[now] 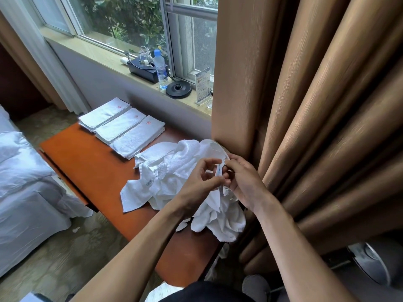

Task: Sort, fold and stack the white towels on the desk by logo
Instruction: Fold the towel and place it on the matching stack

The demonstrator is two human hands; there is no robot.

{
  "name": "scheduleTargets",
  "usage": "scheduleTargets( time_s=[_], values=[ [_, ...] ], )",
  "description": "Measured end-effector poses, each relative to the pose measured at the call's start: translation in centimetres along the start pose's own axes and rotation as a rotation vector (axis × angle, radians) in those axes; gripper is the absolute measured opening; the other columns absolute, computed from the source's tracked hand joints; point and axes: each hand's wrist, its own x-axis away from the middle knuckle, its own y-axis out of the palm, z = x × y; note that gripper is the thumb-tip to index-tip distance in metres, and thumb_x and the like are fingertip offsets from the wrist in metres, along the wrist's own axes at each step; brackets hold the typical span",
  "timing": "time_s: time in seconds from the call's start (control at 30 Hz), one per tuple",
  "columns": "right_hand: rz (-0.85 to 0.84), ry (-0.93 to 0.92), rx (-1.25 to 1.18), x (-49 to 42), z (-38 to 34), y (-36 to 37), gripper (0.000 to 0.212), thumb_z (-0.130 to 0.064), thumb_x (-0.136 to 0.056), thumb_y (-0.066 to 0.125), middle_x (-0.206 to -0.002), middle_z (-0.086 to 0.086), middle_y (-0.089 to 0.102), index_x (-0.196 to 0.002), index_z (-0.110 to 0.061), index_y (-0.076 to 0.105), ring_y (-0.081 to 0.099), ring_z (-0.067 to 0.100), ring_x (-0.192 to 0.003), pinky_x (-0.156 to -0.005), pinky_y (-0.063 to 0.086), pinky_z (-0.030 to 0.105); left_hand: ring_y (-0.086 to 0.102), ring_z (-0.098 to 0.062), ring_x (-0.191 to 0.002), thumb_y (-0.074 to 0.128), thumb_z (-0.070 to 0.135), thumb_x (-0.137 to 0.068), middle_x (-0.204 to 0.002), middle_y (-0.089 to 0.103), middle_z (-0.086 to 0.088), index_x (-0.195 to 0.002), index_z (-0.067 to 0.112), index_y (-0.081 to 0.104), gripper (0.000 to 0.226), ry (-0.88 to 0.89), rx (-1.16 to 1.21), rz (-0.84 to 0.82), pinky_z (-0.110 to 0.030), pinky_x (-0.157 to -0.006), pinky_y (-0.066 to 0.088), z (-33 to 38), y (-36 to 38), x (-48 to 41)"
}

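Because we must find the logo before we can sort, we hold one towel (218, 214) up over the near end of the desk (87, 160). Our left hand (202, 177) and right hand (242, 182) each pinch its edge, fingers curled and close together, so the small bluish strip between them faces us. We cannot read it. The rest of it hangs onto the loose pile (174, 166) beside the curtain (305, 105). Three folded stacks (122, 125) with red logos sit in a row at the far end, near the pile but apart, so the done ones do not mix with the messy ones
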Motion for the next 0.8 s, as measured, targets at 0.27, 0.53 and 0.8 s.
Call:
scheduleTargets(
  time_s=[0.27, 0.53, 0.8],
  values=[
    [-0.01, 0.012, 0.038, -0.3, -0.1, 0.0, 0.03, -0.003, -0.101, 0.056, -0.072, 0.005, 0.062, -0.131, -0.007, 0.059, 0.057, 0.012, -0.058, -0.049, 0.047, 0.019, 0.063, -0.016, -0.108, 0.065, 0.029, -0.083, -0.122, 0.065, 0.003, -0.117, 0.03, 0.063, 0.034, 0.108, -0.201, 0.11, -0.031, -0.097, 0.053, 0.4, -0.5, -0.2],
    [0.167, -0.112, 0.619, -2.2, -0.9, -0.9, 0.017, -0.012, -0.091, 0.059, -0.069, 0.0, 0.059, -0.102, -0.018, 0.071, 0.045, 0.006, -0.045, -0.044, 0.037, 0.023, 0.056, -0.001, -0.077, 0.057, -0.006, -0.079, -0.09, 0.064, 0.005, -0.103, 0.015, 0.064, 0.033, 0.35, -0.497, 0.058, -0.018, -0.072, 0.048, 2.3, -1.7, -0.3],
    [0.196, -0.244, 0.804, -3.1, -1.2, -2.2, 0.015, -0.012, -0.088, 0.064, -0.063, -0.005, 0.064, -0.095, -0.02, 0.075, 0.055, 0.014, -0.055, -0.053, 0.044, 0.027, 0.062, -0.022, -0.079, 0.055, -0.001, -0.08, -0.085, 0.066, 0.002, -0.09, 0.019, 0.064, 0.025, 0.466, -0.594, 0.179, -0.042, -0.076, 0.052, 4.5, -4.2, -0.5]
  ],
)
